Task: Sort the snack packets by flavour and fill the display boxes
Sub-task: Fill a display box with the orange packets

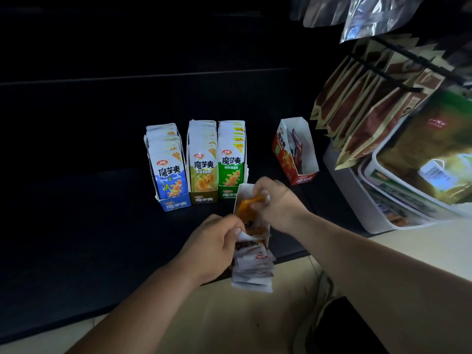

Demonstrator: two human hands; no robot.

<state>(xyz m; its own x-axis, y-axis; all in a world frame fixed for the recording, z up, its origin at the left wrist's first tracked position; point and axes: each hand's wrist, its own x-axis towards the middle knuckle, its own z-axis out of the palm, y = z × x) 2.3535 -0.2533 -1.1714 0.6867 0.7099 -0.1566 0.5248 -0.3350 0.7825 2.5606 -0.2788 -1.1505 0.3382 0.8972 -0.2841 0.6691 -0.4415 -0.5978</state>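
Three filled display boxes stand side by side on a dark shelf: a blue box [168, 172], an olive box [202, 169] and a green box [231, 164]. A red box [293, 154], partly filled, stands apart to the right. In front, my left hand [212, 249] grips a stack of white-backed snack packets [252, 267] at the near end of a white display box [241, 198]. My right hand [275, 200] pinches an orange packet [251, 204] over that box's far end.
The dark shelf [102, 226] runs left and back, its front edge near my forearms. Brown and green hanging bags [378, 111] crowd the right. A white bin [362, 210] with packets sits below them. Pale floor lies underneath.
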